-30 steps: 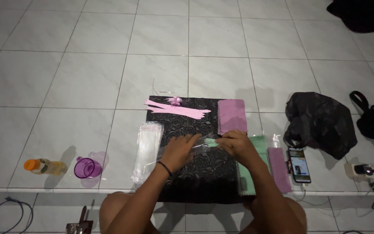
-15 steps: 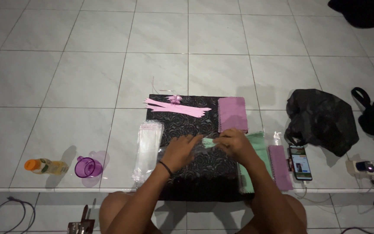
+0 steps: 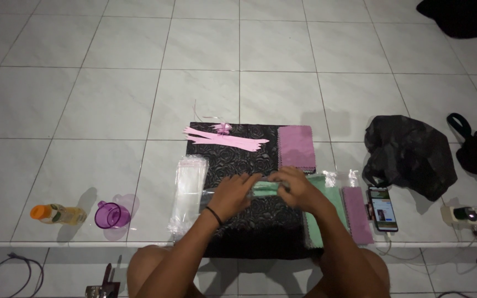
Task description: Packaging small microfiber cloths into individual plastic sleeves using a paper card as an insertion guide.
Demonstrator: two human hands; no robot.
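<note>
With both hands meeting over the black mat, left hand and right hand pinch the green roll at opposite ends, long axis left-right between my fingers.

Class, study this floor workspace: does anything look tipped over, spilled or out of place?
The small bottle with the orange cap lies on its side beside the purple cup, left of the mat. No spill shows.

Over the black mat, the left hand and right hand pinch a small folded green cloth between them. Left of the mat lie clear plastic sleeves; on its far edge, pink ribbon strips and a pink cloth.
</note>
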